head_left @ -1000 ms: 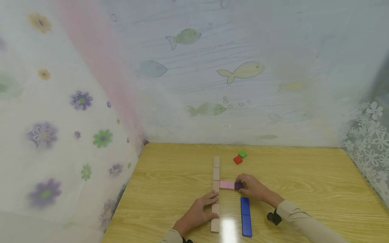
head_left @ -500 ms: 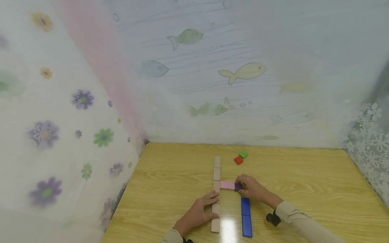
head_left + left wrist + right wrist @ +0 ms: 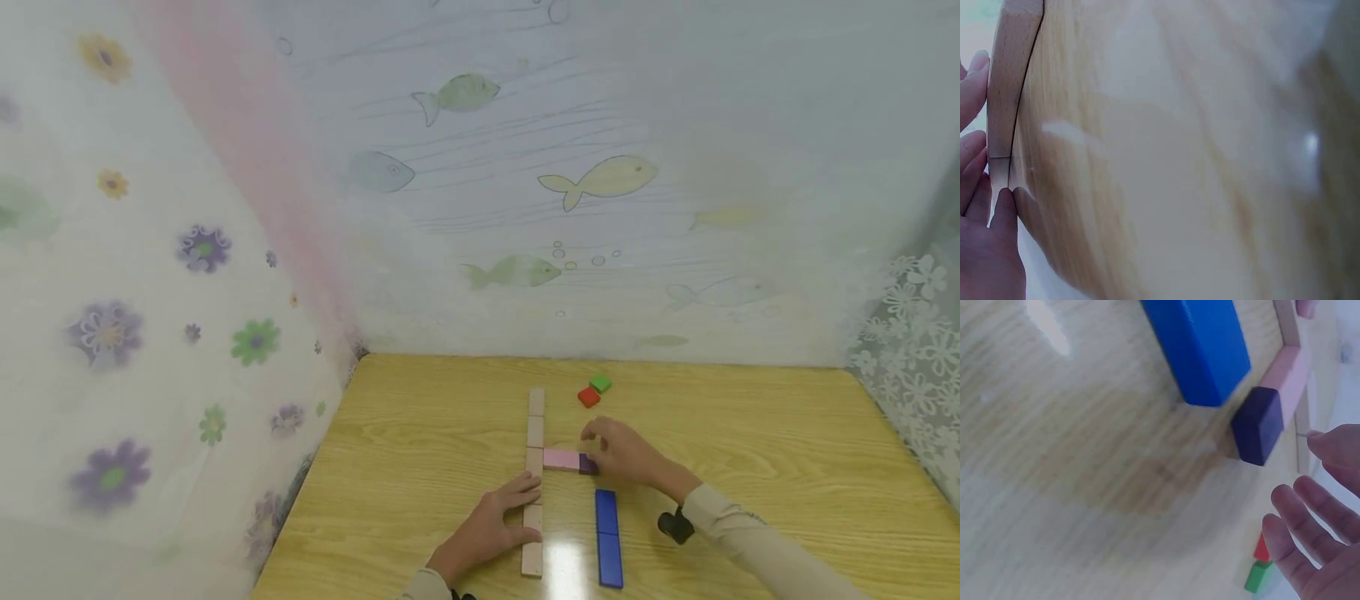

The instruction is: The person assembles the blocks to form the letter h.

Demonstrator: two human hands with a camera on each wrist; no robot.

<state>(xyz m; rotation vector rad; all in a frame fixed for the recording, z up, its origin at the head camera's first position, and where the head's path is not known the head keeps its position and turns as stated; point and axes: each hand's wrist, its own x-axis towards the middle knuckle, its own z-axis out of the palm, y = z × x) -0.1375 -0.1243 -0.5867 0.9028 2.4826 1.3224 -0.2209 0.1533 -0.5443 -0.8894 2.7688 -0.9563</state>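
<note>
Plain wooden blocks [image 3: 533, 517] lie end to end in a straight row on the table. My left hand [image 3: 487, 529] rests along the row's left side, its fingers and thumb touching the blocks; the left wrist view shows fingers against the wooden block [image 3: 1013, 81]. From the row a pink block [image 3: 561, 459] sticks out to the right, and a dark purple block [image 3: 588, 464] lies against its end. Just above and beside the purple block [image 3: 1259, 425] is my right hand [image 3: 626, 452], holding nothing, its fingers loosely bent and apart from the block in the right wrist view.
Two blue blocks [image 3: 608, 538] lie end to end in front of the purple one, parallel to the wooden row. Farther back, a red block [image 3: 588, 397] and a green block [image 3: 600, 383] touch at their corners. A wall with painted fish stands behind the table [image 3: 712, 400].
My right hand has let go of the purple block and lifted slightly away from it. The purple block stays at the pink block's end. My left hand has not moved.
</note>
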